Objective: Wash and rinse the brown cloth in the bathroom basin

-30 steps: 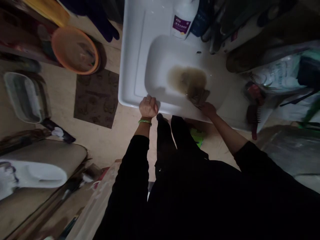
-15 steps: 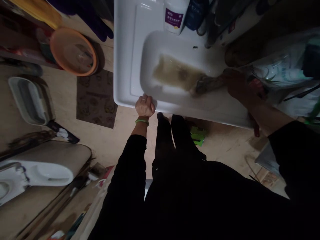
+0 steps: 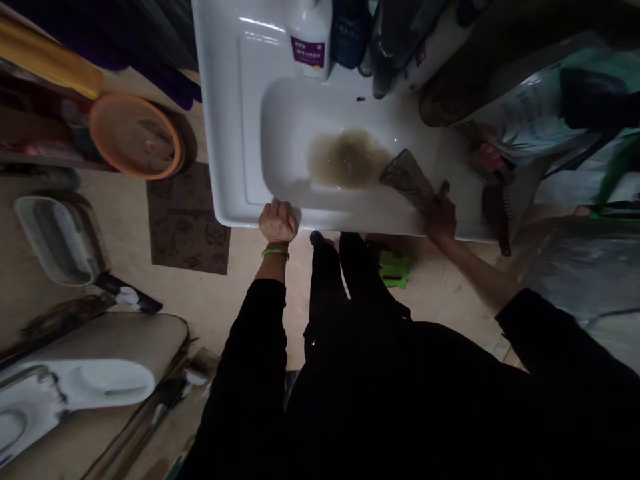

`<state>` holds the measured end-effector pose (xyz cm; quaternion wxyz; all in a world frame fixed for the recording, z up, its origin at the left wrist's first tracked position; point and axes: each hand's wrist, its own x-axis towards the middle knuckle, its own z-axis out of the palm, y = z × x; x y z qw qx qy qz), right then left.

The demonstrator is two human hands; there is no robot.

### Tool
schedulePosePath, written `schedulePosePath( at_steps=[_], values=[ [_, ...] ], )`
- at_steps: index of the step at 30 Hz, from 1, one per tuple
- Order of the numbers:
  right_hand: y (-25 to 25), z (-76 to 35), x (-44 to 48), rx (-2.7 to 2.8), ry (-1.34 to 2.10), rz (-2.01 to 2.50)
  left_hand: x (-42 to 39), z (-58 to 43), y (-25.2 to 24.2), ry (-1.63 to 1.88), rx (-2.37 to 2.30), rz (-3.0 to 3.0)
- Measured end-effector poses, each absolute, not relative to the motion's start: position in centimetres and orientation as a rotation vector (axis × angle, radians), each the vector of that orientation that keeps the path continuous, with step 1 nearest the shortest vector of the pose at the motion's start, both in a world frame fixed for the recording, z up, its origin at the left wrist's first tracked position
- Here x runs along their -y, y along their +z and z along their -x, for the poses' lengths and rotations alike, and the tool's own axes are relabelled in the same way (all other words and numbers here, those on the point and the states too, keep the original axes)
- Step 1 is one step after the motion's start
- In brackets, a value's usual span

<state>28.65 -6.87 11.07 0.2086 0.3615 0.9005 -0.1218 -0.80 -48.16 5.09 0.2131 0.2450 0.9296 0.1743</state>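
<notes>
- A dark, wet cloth lies against the inner right slope of a white washbasin, at about 3 o'clock from a pool of murky brown water that sits in the bowl's middle.
- The person's right hand is closed on the cloth's near end, fingers curled round it at the basin's front rim, at roughly 4 o'clock from the pool.
- The left hand is shut over the basin's front edge at about 7 o'clock from the pool, knuckles up; a green bangle circles the wrist just below it, and a ring shows on one finger.
- Both arms wear black sleeves, and the person's dark legs stand between them, below the basin.
- At the basin's back ledge, toward 12 o'clock, a white bottle with a purple label stands beside a dark blue bottle.
- A dark brush rests on the basin's right end, at 3 o'clock from the right hand.
- A green object lies on the floor under the basin's front edge, near the person's feet.
- On the floor to the left, at 9 o'clock from the basin, sit an orange bowl and, below it, a brown patterned mat.
- A white ceramic fixture lies at the lower left, well apart from the basin.
</notes>
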Motion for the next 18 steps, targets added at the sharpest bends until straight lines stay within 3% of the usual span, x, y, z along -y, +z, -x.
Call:
schedulePosePath(
  at_steps=[6, 11, 14, 18],
  values=[
    [9.2, -23.5, 14.0, -2.370, -0.817, -1.067, 48.1, 0.8, 5.0, 0.482, -2.591, -0.707],
    [5.7, -15.7, 13.1, -2.277, -1.093, -0.970, 48.3, 0.9, 4.3, 0.484, -2.628, -0.759],
    [4.0, -13.1, 10.1, -2.340, -1.129, -1.002, 48.5, 0.9, 4.0, 0.471, -2.645, -0.763],
    [1.5, -12.1, 8.4, -2.485, -0.830, -1.053, 48.8, 0.7, 3.5, 0.470, -2.661, -0.779]
  ],
)
